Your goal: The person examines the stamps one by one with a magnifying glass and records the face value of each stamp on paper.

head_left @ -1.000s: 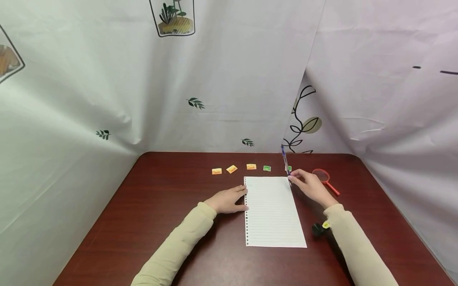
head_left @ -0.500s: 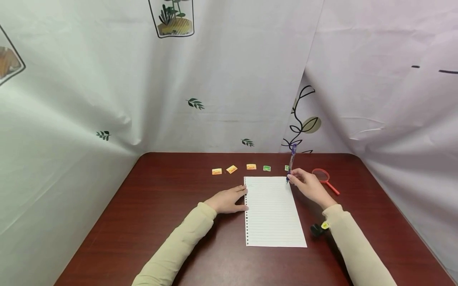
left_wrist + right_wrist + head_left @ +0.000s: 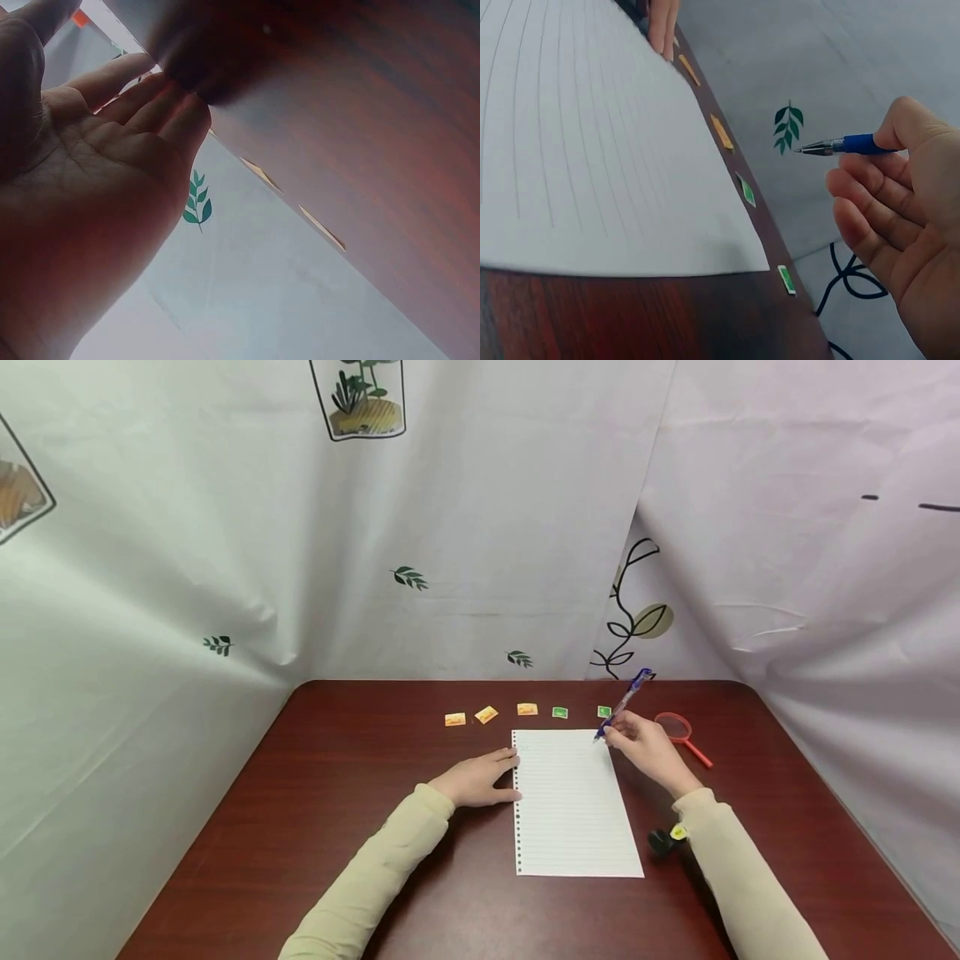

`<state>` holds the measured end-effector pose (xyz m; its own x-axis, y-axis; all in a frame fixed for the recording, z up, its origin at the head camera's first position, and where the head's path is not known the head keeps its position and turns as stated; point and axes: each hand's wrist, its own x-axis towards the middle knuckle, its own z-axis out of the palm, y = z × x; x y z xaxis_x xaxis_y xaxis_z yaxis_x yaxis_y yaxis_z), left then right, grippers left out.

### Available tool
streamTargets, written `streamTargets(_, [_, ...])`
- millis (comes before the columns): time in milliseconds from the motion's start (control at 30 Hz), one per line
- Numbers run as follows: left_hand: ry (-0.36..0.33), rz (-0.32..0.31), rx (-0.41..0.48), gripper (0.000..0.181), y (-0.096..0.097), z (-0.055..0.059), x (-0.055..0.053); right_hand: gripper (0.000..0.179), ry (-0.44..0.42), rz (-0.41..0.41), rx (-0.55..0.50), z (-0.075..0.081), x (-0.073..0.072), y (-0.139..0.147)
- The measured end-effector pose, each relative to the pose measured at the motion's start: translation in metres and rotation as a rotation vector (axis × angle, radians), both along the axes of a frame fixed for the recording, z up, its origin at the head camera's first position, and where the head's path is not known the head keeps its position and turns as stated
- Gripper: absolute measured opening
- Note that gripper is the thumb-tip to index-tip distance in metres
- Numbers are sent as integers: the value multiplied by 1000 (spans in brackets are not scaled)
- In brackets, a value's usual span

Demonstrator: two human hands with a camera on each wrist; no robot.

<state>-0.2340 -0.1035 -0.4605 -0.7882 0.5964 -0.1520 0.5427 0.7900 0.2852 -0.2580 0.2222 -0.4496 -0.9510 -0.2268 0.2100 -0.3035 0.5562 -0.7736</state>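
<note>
Pen [image 3: 630, 693] just tilted rightward, pinched in my R hand [image 3: 647, 747]; tip at paper's [image 3: 573, 810] top R corner, contact unclear, prob. better writing angle. L hand's [image 3: 480, 781] fingers together, thumb apart, at paper's L edge.

One desk [image 3: 300, 827] carries three orange cards [image 3: 486, 715] and two green cards [image 3: 560, 712], five in all, plus one lined sheet [image 3: 577, 806], one red magnifying glass [image 3: 686, 741] and one dark object [image 3: 660, 843] with a yellow patch, too small to make out. There is one left hand [image 3: 480, 778], one right hand [image 3: 648, 747] and one blue pen [image 3: 623, 702]. The pale cloth [image 3: 487, 510] shows three leaf sprigs [image 3: 409, 577], two jar drawings [image 3: 367, 417] and one looping vine [image 3: 654, 621].
</note>
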Motion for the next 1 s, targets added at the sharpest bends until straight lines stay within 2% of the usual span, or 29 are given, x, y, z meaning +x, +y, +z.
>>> streamTargets(433, [-4, -1, 8, 70, 1, -1, -2, 12, 41, 22, -25, 11, 5, -19])
streamTargets(633, [-8, 2, 17, 69, 0, -4, -3, 8, 66, 4, -9, 12, 3, -28])
streamTargets(1000, [-25, 9, 38, 74, -2, -5, -4, 8, 43, -16, -63, 12, 0, -43])
